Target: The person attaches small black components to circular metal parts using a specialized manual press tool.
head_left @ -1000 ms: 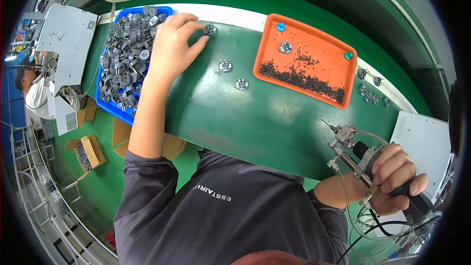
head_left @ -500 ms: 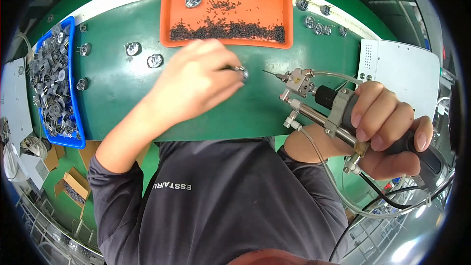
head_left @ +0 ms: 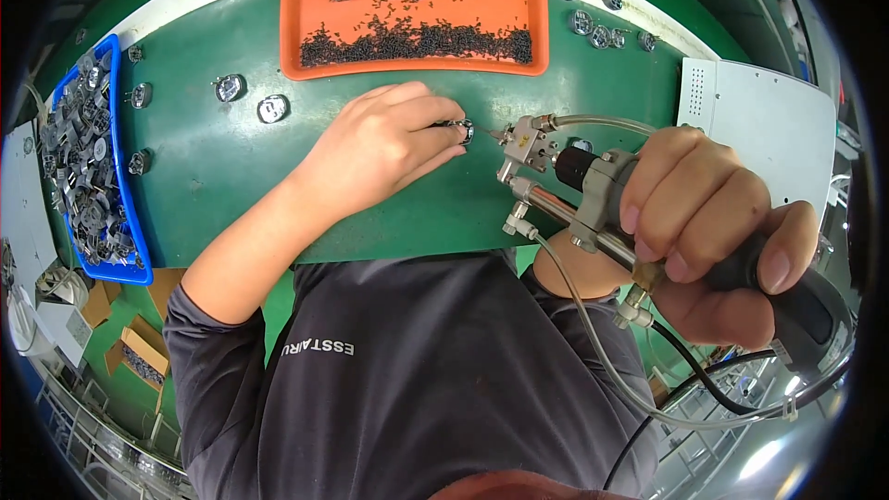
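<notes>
The left hand pinches a small round metal part against the green surface, near its front edge. The right hand grips a pneumatic screwdriver firmly; its long axis runs leftward, tip just right of the part, almost touching. An orange screw tray sits behind.

Operator wears a dark grey long-sleeved shirt with small pale lettering on the chest; sleeves pushed up above the elbows; both hands ungloved.
</notes>
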{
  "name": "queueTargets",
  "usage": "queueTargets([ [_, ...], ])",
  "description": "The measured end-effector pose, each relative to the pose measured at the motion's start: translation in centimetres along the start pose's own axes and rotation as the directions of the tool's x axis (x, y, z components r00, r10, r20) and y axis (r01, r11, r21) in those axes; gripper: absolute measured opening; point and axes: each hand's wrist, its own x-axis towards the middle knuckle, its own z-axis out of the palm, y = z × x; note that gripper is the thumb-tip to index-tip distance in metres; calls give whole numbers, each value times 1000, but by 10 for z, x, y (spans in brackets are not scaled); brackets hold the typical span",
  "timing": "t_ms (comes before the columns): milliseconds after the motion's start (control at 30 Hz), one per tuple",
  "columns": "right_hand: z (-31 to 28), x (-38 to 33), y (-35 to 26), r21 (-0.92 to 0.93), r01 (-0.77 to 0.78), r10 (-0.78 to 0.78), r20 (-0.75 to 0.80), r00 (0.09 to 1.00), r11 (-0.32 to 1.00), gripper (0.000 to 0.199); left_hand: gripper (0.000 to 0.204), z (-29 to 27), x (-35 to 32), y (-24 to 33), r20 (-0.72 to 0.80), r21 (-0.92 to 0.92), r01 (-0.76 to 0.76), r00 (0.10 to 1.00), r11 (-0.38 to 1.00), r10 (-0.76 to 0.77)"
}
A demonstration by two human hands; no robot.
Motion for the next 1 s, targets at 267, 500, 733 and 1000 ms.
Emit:
queueTargets([
  [267, 1, 6, 3, -24, -39, 41, 81, 996, 999, 34, 15, -1, 0, -3, -6, -9, -4, 1000, 1000, 4],
  [500, 7, 15, 3, -77, -104, 110, 92, 990, 992, 25, 15, -2, 2, -3, 3, -23, -41, 999, 999, 41],
  [733, 9, 5, -4, -72, -5, 1, -44, 999, 997, 28, 14, -1, -3, -2, -4, -50, -29, 1000, 998, 29],
  [1000, -7, -1, -22, -18, 101, -103, -124, 987, 995, 37, 21, -1, -6, -10, -16, -112, -22, 1000, 994, 20],
])
